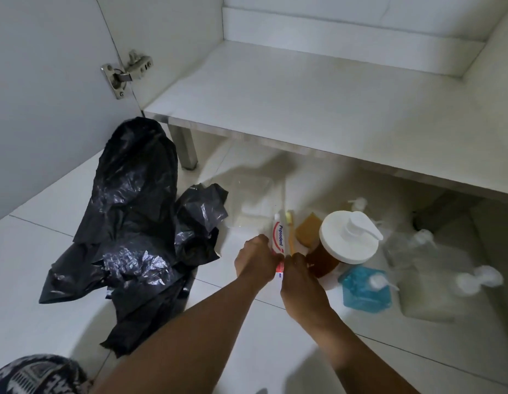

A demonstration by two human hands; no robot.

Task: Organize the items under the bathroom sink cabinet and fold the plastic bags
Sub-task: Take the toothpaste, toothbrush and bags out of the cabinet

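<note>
Far left of the toothpaste tube (278, 236), crumpled black plastic bags (128, 223) lie unfolded on the floor tiles. Just up and left of the tube sits a clear plastic tub (254, 194); what it holds is too faint to tell. The left hand (257, 264) curls its fingers round the tube's lower left edge, and the right hand (302, 282) closes on the lower right edge, so the tube stands between both hands, cap pointing away. A yellow toothbrush (289, 223) lies touching the tube's right side. Right of it are an orange sponge (306, 228), then a pump jar (321, 263) of brown liquid, a pump bottle (363, 291) of blue liquid, and further right a clear pump bottle (409, 248) and a pale pump bottle (434, 294).
</note>
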